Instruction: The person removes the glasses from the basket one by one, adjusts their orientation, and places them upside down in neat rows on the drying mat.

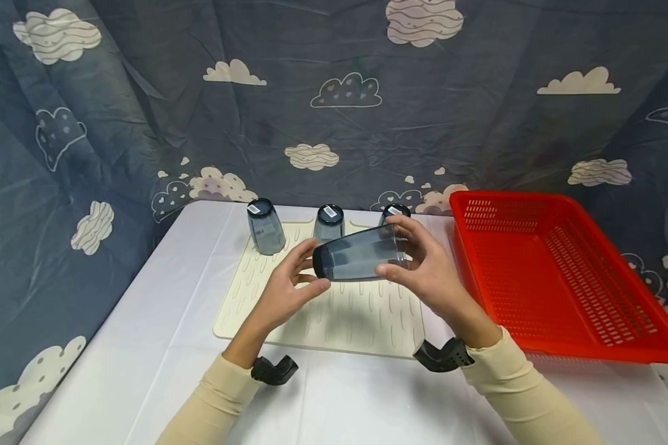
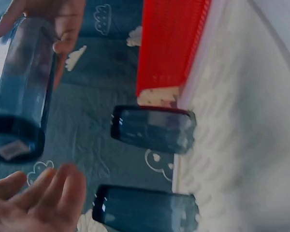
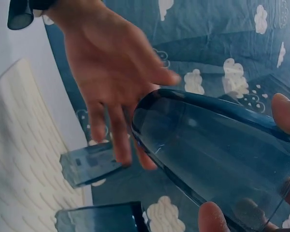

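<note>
A blue-grey tinted drinking glass (image 1: 356, 254) is held on its side above the mat, its dark base to the left and its rim to the right. My right hand (image 1: 430, 267) grips it near the rim, thumb on the near side and fingers on the far side. At the base, my left hand (image 1: 289, 287) has its fingers loosely spread; the left wrist view shows these fingers (image 2: 70, 191) just off the base. Three matching glasses stand upside down along the mat's back: one left (image 1: 267, 230), one in the middle (image 1: 329, 224), one right (image 1: 395, 211), partly hidden by my right hand.
Under the glasses lies a cream ridged drying mat (image 1: 334, 327) on a white-covered table (image 1: 161, 377). To the right stands a red plastic basket (image 1: 551, 355) with slotted walls. A dark cloud-patterned cloth (image 1: 289, 55) hangs behind the table.
</note>
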### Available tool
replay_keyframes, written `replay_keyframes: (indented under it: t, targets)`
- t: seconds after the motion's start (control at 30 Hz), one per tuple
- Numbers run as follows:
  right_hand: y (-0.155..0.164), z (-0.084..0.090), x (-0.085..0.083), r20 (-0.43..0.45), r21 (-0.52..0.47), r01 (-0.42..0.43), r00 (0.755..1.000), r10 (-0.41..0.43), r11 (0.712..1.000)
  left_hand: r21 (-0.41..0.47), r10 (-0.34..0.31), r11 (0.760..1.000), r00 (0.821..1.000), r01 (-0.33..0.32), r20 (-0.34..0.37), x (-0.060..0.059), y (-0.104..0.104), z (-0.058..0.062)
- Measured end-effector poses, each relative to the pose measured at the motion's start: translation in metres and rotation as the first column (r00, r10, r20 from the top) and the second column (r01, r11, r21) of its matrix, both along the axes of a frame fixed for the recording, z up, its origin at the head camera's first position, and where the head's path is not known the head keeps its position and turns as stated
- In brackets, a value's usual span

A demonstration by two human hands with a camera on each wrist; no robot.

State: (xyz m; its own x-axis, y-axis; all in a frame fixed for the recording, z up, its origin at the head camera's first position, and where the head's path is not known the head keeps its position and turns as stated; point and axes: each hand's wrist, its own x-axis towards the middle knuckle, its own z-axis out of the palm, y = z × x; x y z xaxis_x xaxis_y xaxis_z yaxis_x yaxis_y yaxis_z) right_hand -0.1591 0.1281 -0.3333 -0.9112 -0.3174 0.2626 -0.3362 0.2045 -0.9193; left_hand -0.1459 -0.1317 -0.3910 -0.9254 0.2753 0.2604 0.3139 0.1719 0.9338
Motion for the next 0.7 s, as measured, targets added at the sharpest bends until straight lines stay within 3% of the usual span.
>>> replay_keyframes:
  t: [0.17, 0.47, 0.7]
  targets:
    - [-0.005, 0.003, 0.0, 0.036, 0.067, -0.041, 0.999, 0.039, 0.997, 0.042, -0.058, 0.998, 0.996, 0.055, 0.071, -0.006, 0.006, 0.009]
    - [-0.006, 0.008, -0.005, 0.015, 0.091, -0.018, 1.0, 0.016, 0.996, -0.001, 0.03, 1.0, 0.997, -0.03, 0.077, -0.006, 0.004, 0.038]
    - [-0.005, 0.005, -0.005, 0.038, 0.015, -0.049, 0.998, 0.049, 0.999, -0.014, 0.049, 0.999, 0.998, -0.049, 0.045, -0.004, 0.002, 0.051]
